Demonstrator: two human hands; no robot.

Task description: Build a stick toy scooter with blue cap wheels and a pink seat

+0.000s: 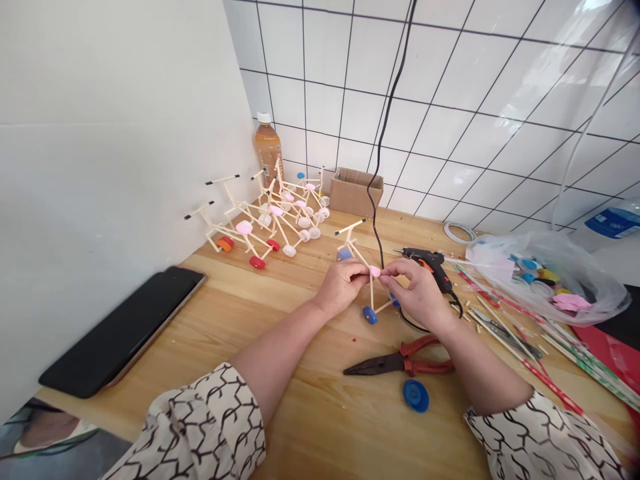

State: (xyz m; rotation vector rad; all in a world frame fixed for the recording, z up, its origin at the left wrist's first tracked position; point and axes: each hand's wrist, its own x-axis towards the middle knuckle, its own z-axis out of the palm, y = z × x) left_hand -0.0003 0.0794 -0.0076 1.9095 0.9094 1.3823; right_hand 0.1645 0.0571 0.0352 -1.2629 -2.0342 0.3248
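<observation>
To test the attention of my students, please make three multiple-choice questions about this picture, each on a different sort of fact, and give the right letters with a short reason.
1. Where do the red-handled needle-nose pliers lie?
A. Inside the cardboard box
B. On the wooden table, in front of the hands
C. In the plastic bag

2. What colour is the loose bottle cap beside the pliers?
A. Red
B. White
C. Blue

3. What do the left hand and right hand do with the small pink piece?
A. Both pinch it with their fingers
B. Only the right hand touches it
C. Neither touches it

Answers:
1. B: they rest on the wood.
2. C: the cap shows blue.
3. A: fingers of both hands meet on it.
</observation>
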